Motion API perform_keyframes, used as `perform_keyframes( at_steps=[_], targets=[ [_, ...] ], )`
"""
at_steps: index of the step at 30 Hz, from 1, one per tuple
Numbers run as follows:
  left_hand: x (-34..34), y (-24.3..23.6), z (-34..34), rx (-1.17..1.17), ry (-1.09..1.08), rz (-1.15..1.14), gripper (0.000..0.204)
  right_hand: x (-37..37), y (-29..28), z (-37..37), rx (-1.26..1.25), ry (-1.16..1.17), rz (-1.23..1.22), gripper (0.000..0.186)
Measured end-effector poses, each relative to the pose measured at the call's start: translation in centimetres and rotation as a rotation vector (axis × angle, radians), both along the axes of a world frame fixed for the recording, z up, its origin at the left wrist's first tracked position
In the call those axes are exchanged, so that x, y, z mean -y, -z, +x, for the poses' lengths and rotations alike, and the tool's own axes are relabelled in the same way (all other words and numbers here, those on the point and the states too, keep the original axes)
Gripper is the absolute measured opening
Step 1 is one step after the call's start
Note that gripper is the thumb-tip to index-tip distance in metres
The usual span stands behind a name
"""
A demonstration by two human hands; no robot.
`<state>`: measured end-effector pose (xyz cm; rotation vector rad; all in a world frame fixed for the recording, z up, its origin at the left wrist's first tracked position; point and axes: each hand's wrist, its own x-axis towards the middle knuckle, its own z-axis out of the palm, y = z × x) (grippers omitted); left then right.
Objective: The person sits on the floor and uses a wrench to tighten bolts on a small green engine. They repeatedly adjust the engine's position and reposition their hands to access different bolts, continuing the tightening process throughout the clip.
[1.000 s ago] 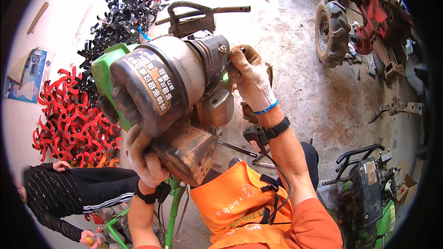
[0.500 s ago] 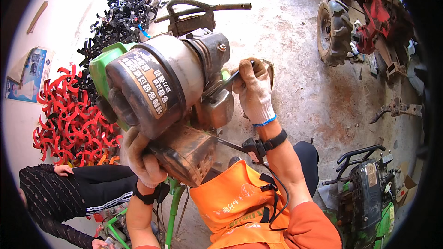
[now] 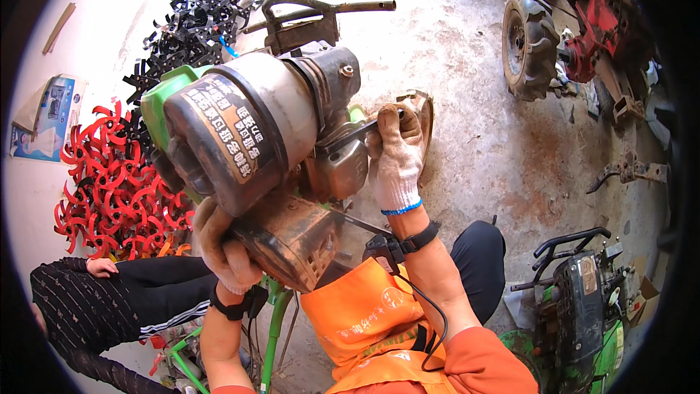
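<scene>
Above a concrete floor, a brown housing is clasped by the left hand, a dark bar by the right hand. The canister is black-capped.

"What sort of place are we looking at?"

"It is looking like a machine workshop. Stained concrete is covering the floor, and curved red blades and black blades are lying heaped along its left edge."

"What else is showing that?"

"A red machine with a chunky wheel is standing toward the far right corner, a green and black machine is sitting toward the near right corner, and a grimy engine is standing between the blades and these."
</scene>
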<state>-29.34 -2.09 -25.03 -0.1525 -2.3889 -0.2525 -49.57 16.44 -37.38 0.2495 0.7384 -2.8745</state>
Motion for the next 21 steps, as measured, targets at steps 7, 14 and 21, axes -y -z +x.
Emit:
perform_keyframes(
  at_steps=[7, 14, 21],
  targets=[
    [0.4, -0.1, 0.5, 0.086, 0.033, -0.008, 0.043, -1.4, -2.2, -5.9, -0.291, -0.12, 0.218, 0.03],
    [-0.2, -0.4, 0.1, 0.103, 0.057, 0.117, 0.046, -3.8, -2.1, -8.4, -0.363, -0.106, -0.022, 0.037],
    [-1.0, -0.8, -0.2, 0.109, 0.023, 0.095, 0.046, -3.4, 1.1, -4.8, -0.197, -0.136, -0.086, 0.018]
  ],
)
